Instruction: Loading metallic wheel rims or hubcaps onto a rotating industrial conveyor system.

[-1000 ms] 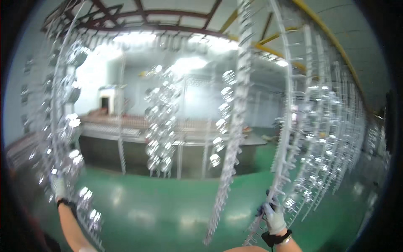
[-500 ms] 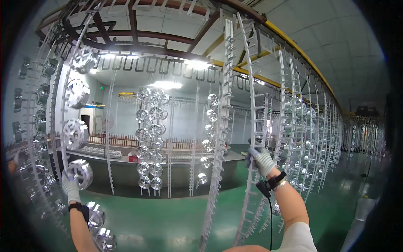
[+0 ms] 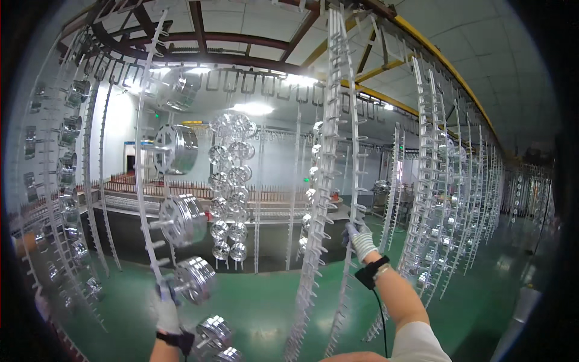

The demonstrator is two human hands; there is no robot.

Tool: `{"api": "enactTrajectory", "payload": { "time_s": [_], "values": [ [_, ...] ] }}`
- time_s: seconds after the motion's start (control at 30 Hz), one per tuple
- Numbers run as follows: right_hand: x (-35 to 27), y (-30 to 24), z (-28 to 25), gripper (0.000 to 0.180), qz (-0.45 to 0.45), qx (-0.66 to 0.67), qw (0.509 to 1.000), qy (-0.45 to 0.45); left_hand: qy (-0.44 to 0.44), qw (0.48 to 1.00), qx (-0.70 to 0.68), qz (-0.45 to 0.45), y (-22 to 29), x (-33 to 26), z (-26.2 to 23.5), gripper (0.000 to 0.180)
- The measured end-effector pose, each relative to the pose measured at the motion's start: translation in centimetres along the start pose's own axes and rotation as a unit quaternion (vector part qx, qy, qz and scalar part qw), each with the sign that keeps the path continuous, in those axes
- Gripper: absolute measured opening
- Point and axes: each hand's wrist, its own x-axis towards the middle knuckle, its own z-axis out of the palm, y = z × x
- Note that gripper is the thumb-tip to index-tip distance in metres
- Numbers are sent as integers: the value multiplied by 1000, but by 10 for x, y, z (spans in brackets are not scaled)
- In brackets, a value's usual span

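At lower left my left hand [image 3: 166,309], in a pale glove, is closed round a long white hanging rack [image 3: 141,187] with short side pegs. Shiny chrome wheels [image 3: 184,220] hang from this rack one above another. The lowest wheel beside my hand [image 3: 196,280] is just right of my fingers; more wheels hang below. My right hand [image 3: 360,239], gloved in white with grey fingers, is closed round a second pegged rack [image 3: 354,145] that carries no wheels. Right beside it hangs a thicker pegged rack [image 3: 321,211].
Behind stands a long dark-sided counter [image 3: 271,241] with a wheel-laden rack [image 3: 230,181] hanging before it. Rows of pegged racks [image 3: 425,181] recede to the right under a yellow rail [image 3: 440,48]. More wheel racks [image 3: 69,163] hang at far left. The floor [image 3: 265,301] is green.
My left hand and its wheel-bearing rack have swung right, and the wheels now show more side-on. My right hand sits slightly further left, still on its rack. The view has shifted somewhat.
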Motion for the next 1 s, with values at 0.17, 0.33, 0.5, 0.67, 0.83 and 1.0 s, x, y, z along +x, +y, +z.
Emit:
{"api": "enactTrajectory", "payload": {
  "time_s": [0.17, 0.33, 0.5, 0.67, 0.83, 1.0],
  "values": [
    [-42, -33, 13, 60, -76, -140, 987, -8, -46, 997, -45, -34, -32, -104, -15, 34],
    [-184, -70, -67, 62, -22, -243, 967, -67, -95, 982, -104, -123, 10, -173, 28, 36],
    [-394, -63, -235, 53, 232, -352, 905, 64, -310, 898, -240, -201, 56, -242, 101, 43],
    [-606, -118, -362, 47, 425, -429, 781, 158, -403, 820, -371, -165, 136, -396, 221, 34],
    [-705, -145, -388, 60, 491, -363, 749, 257, -350, 797, -316, -377, 215, -531, 282, 22],
    [-690, -145, -420, 57, 436, -172, 634, 615, -458, 681, -365, -438, 245, -606, 323, 17]
  ]
}}
